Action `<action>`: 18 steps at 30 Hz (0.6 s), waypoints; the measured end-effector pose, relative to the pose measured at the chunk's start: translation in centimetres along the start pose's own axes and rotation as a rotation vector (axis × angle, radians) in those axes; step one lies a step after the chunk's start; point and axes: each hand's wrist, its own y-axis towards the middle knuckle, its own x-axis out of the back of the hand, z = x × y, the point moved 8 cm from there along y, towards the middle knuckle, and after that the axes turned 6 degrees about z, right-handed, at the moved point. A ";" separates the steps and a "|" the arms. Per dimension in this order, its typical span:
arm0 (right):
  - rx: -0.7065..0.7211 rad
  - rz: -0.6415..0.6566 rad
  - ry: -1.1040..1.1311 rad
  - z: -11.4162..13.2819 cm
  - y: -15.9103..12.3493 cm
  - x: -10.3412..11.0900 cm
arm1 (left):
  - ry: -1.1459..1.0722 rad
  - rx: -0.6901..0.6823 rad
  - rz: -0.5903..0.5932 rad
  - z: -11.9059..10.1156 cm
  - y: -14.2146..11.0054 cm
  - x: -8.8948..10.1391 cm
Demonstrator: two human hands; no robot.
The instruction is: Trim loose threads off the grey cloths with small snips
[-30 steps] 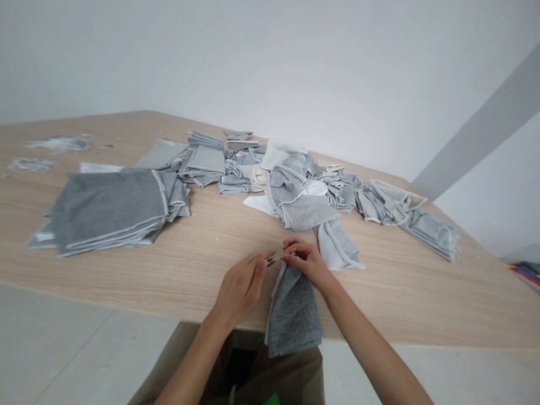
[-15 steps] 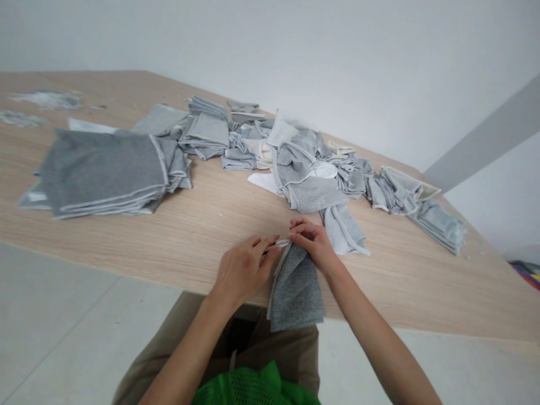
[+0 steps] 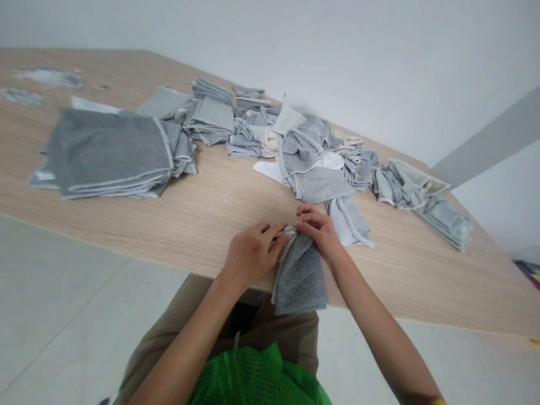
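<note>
A dark grey folded cloth (image 3: 301, 275) with a pale edging hangs over the front edge of the table, in front of my lap. At its top left my left hand (image 3: 254, 250) is closed, thumb and fingers pinching the whitish edge. A small dark sliver shows between those fingers, too small to name. My right hand (image 3: 319, 229) is closed too, gripping the cloth's top corner between thumb and forefinger. The fingertips of both hands almost meet there.
On the wooden table (image 3: 202, 216) a stack of grey cloths (image 3: 113, 149) lies to the left. A loose heap of cloths (image 3: 323, 183) spreads beyond my hands, with folded stacks (image 3: 447, 219) at far right. Pale lint scraps (image 3: 50, 77) lie at far left. A wall stands behind.
The view has tipped slightly downward, so the table things sit higher in the picture. Both hands keep their pinch on the cloth, with only slight finger movement.
</note>
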 end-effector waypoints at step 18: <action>0.059 0.004 -0.014 0.7 -0.1 0.1 | 0.021 -0.092 -0.028 -0.4 -0.2 -0.1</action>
